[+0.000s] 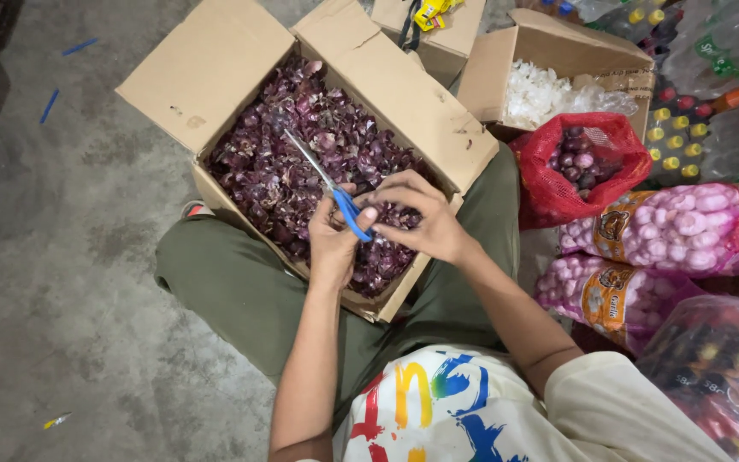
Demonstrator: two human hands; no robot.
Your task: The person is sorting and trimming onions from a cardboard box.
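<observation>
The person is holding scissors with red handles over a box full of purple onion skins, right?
Not quite. The scissors have blue handles, not red. The head view shows both hands on them, left hand and right hand, over the box of purple onion skins.

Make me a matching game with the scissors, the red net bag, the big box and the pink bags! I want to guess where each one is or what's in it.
Things:
1. scissors
2. red net bag
3. big cardboard box
4. pink net bags

Matches:
A. full of purple onion skins
B. holds dark purple onions
C. stuffed with pale garlic bulbs
D. blue handles, gripped by the left hand over the box, with the right hand beside it

Pairs: 1-D, 2-B, 3-A, 4-C
</observation>
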